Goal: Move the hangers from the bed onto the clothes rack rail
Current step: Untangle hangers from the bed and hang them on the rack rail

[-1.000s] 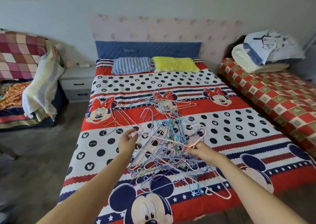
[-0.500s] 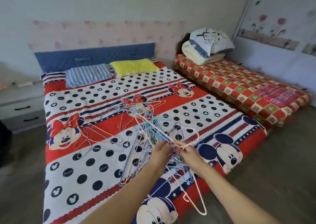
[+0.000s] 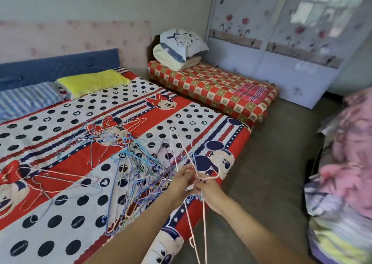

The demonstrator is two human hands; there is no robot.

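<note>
A tangled heap of thin wire hangers (image 3: 128, 163), blue, purple and pink, lies on the bed (image 3: 60, 183) with its red, white and dotted cartoon-mouse cover. My left hand (image 3: 181, 180) and my right hand (image 3: 207, 189) meet over the bed's right front corner. Both pinch a pale pink hanger (image 3: 203, 219) lifted off the heap; one of its wires rises above the hands, the rest hangs below them past the bed edge. No clothes rack rail shows in view.
A low mattress with a red checked cover (image 3: 217, 88) lies right of the bed, folded bedding (image 3: 179, 48) stacked at its head. A flower-patterned wardrobe (image 3: 281, 42) stands behind it. Piled pink and striped fabric (image 3: 346, 173) fills the right edge. Grey floor (image 3: 271, 163) lies between.
The view has swung right, away from the nightstand toward the wardrobe. My hands came together and carried the pale pink hanger from over the heap to the bed's right front corner.
</note>
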